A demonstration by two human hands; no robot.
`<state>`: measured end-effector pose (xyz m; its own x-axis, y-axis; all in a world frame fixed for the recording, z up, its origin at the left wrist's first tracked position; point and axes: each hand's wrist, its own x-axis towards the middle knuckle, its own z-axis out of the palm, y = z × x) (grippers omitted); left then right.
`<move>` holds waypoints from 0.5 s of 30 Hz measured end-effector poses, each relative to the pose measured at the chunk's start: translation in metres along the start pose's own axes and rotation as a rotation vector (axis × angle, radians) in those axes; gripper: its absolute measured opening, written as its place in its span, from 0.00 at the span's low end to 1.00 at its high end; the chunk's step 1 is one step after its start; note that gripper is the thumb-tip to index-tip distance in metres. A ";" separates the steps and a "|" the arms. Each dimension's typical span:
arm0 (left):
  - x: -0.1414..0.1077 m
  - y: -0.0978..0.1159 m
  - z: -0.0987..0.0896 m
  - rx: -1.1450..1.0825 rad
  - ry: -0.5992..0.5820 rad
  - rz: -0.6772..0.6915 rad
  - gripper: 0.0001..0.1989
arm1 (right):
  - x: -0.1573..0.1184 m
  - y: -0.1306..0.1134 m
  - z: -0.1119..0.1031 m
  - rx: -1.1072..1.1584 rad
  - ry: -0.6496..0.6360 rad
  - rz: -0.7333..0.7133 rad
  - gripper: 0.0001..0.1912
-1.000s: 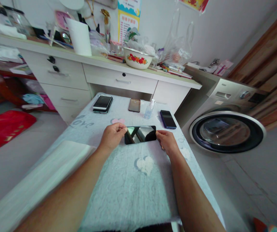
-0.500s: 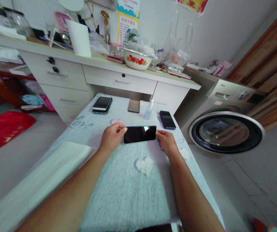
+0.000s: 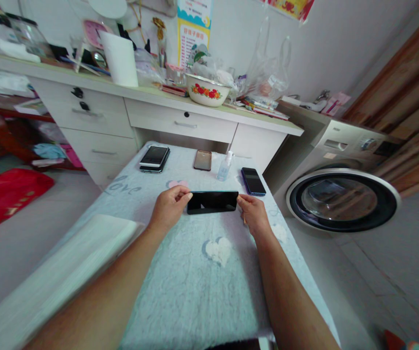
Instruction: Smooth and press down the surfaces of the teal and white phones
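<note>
A black smartphone [image 3: 212, 202] is held sideways above the table, its dark screen turned toward me. My left hand [image 3: 172, 205] pinches its left end between thumb and fingers. At the other end, my right hand [image 3: 252, 211] grips the phone the same way. Beyond it stands a clear spray bottle [image 3: 224, 167] with a white nozzle. A brownish phone case [image 3: 203, 160] lies to the left of the bottle. Another phone [image 3: 253, 181] with a blue edge rests at the right, and a stack of phones [image 3: 154, 159] sits at the far left.
A pale blue cloth with hearts covers the table [image 3: 194, 282]. Folded whitish material [image 3: 70, 267] lies along its left side. Behind are a white desk [image 3: 180, 116] with a flowered bowl [image 3: 208, 91] and a paper roll [image 3: 118, 59]. At right stands a washing machine [image 3: 340, 146].
The phone has tilted slightly in my hands, so its screen looks narrower and the bright reflection on it has mostly gone. Both hands keep their hold in nearly the same place.
</note>
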<state>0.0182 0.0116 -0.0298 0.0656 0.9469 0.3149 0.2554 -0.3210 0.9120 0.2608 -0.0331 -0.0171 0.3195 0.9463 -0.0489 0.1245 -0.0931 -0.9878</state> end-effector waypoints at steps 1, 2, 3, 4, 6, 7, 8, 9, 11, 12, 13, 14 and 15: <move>0.000 0.000 0.000 0.007 -0.003 0.003 0.09 | 0.000 -0.001 0.000 -0.004 0.019 -0.016 0.26; 0.000 0.000 0.000 0.013 -0.005 0.008 0.09 | 0.000 -0.002 0.001 -0.012 0.040 -0.031 0.27; 0.000 0.001 0.000 0.016 -0.006 0.011 0.09 | 0.000 -0.003 0.001 -0.021 0.060 -0.044 0.28; 0.000 0.001 0.000 0.018 -0.008 0.012 0.09 | -0.001 -0.005 0.001 -0.028 0.077 -0.054 0.29; -0.001 0.003 0.000 0.025 -0.014 0.012 0.08 | -0.001 -0.007 0.001 -0.037 0.079 -0.060 0.29; -0.001 0.004 0.000 0.031 -0.016 0.012 0.08 | -0.002 -0.007 0.001 -0.039 0.066 -0.054 0.29; -0.001 0.004 -0.001 0.039 -0.017 0.013 0.08 | -0.002 -0.007 0.000 -0.041 0.045 -0.041 0.28; -0.002 0.005 -0.001 0.048 -0.015 0.016 0.08 | -0.002 -0.007 0.000 -0.047 0.018 -0.023 0.26; -0.002 0.005 -0.001 0.069 -0.013 0.026 0.08 | -0.003 -0.005 -0.001 -0.067 -0.034 0.010 0.23; -0.002 0.005 -0.002 0.078 -0.013 0.031 0.08 | -0.003 -0.004 -0.002 -0.079 -0.049 0.017 0.22; -0.002 0.005 -0.002 0.085 -0.014 0.035 0.08 | -0.002 -0.003 -0.002 -0.091 -0.055 0.019 0.21; -0.002 0.004 -0.002 0.089 -0.015 0.038 0.08 | -0.002 -0.002 -0.002 -0.101 -0.053 0.016 0.20; -0.002 0.004 -0.003 0.092 -0.014 0.038 0.08 | -0.002 0.000 -0.001 -0.109 -0.042 0.010 0.20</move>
<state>0.0164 0.0087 -0.0262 0.0903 0.9343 0.3448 0.3397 -0.3543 0.8712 0.2615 -0.0351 -0.0163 0.2819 0.9571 -0.0668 0.2234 -0.1332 -0.9656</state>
